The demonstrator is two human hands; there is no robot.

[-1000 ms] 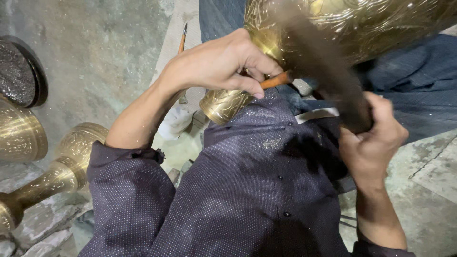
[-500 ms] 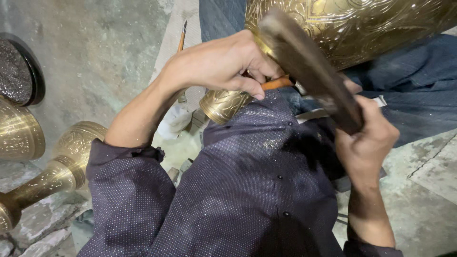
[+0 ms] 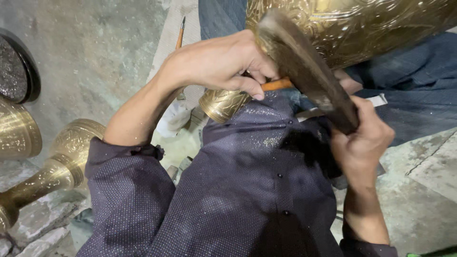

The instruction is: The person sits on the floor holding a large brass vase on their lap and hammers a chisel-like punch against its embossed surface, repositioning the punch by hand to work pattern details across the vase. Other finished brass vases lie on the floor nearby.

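A large engraved brass vessel (image 3: 362, 26) lies across my lap at the top of the head view, its flared foot (image 3: 223, 103) pointing left. My left hand (image 3: 216, 64) rests against the vessel and pinches a thin orange-handled chisel (image 3: 276, 85) between thumb and fingers. My right hand (image 3: 359, 140) grips the lower end of a dark wooden mallet (image 3: 304, 69), which slants up to the left, its head just above the chisel's end. Where the chisel tip meets the brass is hidden behind my fingers.
Two brass vases (image 3: 45, 166) lie on the stone floor at the left, beside a dark round plate (image 3: 16, 71). A pencil-like tool (image 3: 179, 33) lies on a pale strip at the top. White cloth (image 3: 173, 119) sits under my left forearm.
The mallet has swung up and leftward, from a blurred position near my right hand to a spot over the chisel. My left hand has held steady.
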